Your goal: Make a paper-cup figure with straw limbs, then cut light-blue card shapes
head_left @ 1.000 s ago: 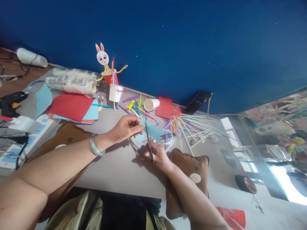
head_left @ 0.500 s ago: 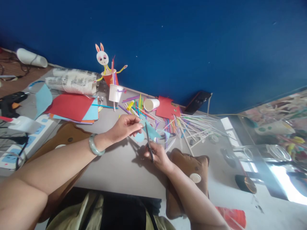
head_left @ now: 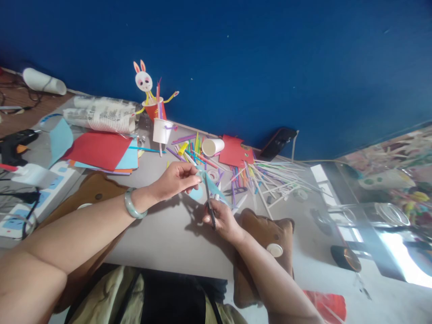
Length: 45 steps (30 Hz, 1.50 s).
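Note:
My left hand (head_left: 182,179) pinches a piece of light blue paper (head_left: 213,186) by its left end, thumb against forefinger. In my right hand (head_left: 222,220) is a pair of scissors (head_left: 211,211), with dark handles and blades that point up and away from me across the paper. The blades overlap the paper close to my left fingertips. Below the fingers, a round light blue paper piece (head_left: 196,193) shows, partly covered; whether it lies on the table or hangs I cannot tell.
Paper strips and sticks (head_left: 266,175) lie scattered behind the hands, with a white paper cup (head_left: 213,146) and red paper (head_left: 234,150). A rabbit figure (head_left: 144,82) stands by the wall. Left are coloured sheets (head_left: 101,148), a glue gun (head_left: 15,146) and a power strip (head_left: 56,184).
The light blue paper's right part has turned and dropped, now looking narrower and hanging towards my right hand. Both hands stay almost in the same place.

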Available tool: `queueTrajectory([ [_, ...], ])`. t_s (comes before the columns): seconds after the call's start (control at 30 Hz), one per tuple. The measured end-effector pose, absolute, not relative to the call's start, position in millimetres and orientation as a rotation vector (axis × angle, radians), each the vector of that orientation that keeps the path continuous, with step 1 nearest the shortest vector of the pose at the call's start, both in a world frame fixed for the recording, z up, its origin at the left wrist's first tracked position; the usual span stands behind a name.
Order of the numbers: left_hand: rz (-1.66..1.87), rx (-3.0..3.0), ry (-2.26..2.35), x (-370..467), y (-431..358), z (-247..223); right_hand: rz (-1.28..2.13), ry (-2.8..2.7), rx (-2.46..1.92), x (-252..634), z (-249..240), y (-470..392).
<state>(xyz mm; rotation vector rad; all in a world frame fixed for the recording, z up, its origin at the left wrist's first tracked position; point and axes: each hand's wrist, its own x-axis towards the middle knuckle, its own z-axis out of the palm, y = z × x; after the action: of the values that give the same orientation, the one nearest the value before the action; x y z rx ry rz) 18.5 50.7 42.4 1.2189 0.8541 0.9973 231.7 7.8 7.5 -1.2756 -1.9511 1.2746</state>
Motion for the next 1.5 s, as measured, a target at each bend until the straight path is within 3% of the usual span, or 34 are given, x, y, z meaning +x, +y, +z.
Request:
queueTrajectory([
  [0.63,0.967,1.284,0.866,18.0,49.4,48.1,1.455,-1.843,-1.296,231.9,7.1,6.7],
  [1.5,0.973,1.241,0.828,16.8,49.3,43.6,1.335,-1.922,-1.223,231.2,10.7,7.9],
])
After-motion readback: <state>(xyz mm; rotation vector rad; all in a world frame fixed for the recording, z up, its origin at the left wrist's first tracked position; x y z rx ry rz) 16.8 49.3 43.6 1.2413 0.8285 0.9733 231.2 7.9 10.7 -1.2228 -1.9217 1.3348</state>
